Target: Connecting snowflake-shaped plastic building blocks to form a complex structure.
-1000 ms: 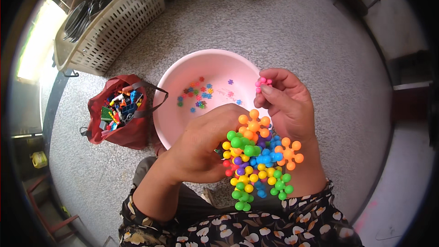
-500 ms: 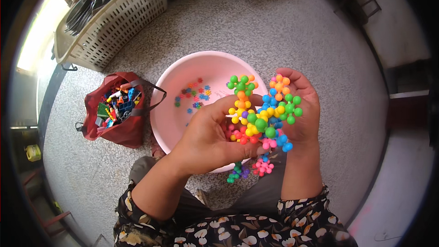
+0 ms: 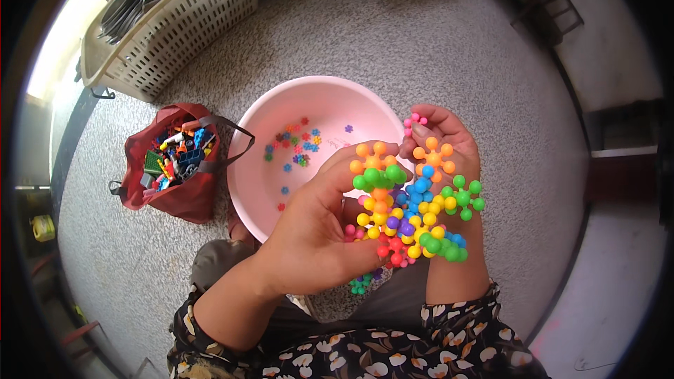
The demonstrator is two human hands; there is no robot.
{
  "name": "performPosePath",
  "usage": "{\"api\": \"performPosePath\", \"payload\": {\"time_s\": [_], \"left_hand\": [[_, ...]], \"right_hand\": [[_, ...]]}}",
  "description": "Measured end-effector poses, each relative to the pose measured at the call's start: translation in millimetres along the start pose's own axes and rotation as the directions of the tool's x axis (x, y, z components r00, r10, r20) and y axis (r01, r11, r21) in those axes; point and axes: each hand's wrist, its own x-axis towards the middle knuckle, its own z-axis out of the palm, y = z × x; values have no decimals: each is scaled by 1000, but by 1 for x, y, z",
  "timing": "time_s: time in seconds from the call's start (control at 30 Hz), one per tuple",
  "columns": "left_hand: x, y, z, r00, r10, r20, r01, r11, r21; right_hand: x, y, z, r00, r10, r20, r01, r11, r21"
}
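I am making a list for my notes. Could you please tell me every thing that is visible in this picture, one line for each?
toy cluster: one, many colours (orange, green, blue, yellow, red, pink), knobbed pieces joined together, held in both hands above the lap
pink piece: one, at the right hand's fingertips
basin: one, pink, round, on the floor ahead
loose pieces: a scattering, mixed colours, inside the basin
bag: one, red, open, full of mixed toy parts, left of the basin
basket: one, beige, slotted, top left, holding dark metal items
floor: grey, speckled
left hand: grips the cluster's left side
right hand: behind the cluster, fingers closed on it
sleeves: dark, floral print, bottom edge
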Motion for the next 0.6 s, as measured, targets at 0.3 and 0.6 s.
{"api": "performPosePath", "payload": {"time_s": [0.3, 0.6], "left_hand": [[-13, 1, -5, 979, 188, 79, -202, 953, 227], [-22, 5, -12, 993, -54, 103, 67, 989, -135]], "right_hand": [[1, 7, 11, 999, 47, 6, -47, 999, -6], [4, 8, 8, 993, 78, 93, -77, 997, -6]]}}
